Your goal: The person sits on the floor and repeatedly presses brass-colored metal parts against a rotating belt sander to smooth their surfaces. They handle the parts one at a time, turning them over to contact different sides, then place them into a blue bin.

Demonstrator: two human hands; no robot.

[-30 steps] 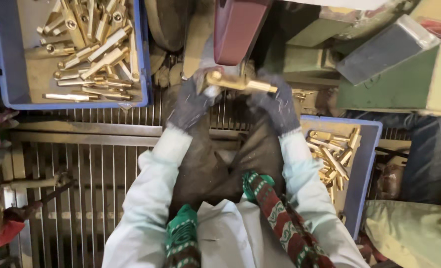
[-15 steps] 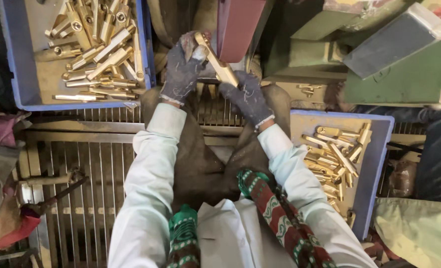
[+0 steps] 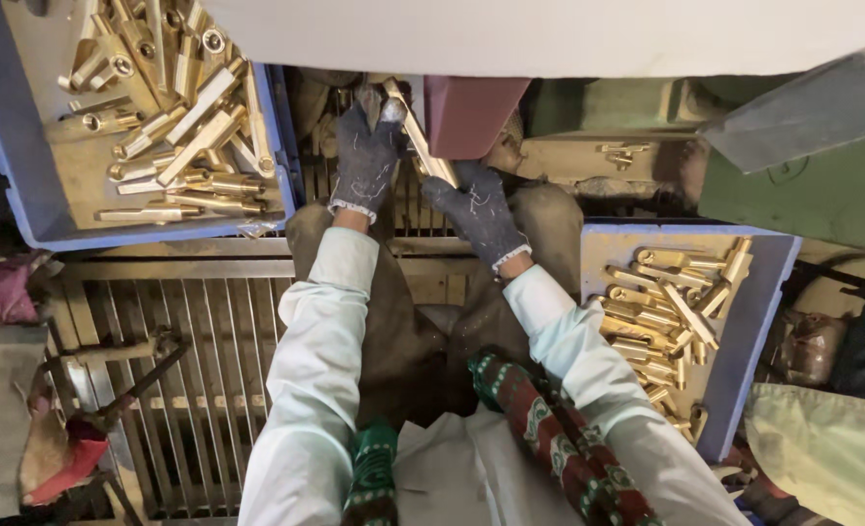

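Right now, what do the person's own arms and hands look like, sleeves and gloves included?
Both hands wear dark grey knitted gloves flecked with pale specks, with whitish cuff edges: left hand, right hand. Both arms are in loose, pale mint-green long sleeves, creased at the elbows.

Brass rod (image 3: 421, 136) top end hidden behind maroon machine part (image 3: 471, 112); left blue tray (image 3: 23, 209) cut off.

Brass fitting (image 3: 419, 144): long, slim, yellow-metal bar, tilted diagonally. Upper end pinched at left hand (image 3: 365, 161) fingertips (image 3: 386, 109), lower end resting across right hand (image 3: 478, 209) fingers (image 3: 449, 185). Spans between both gloved hands, clear of the trays.
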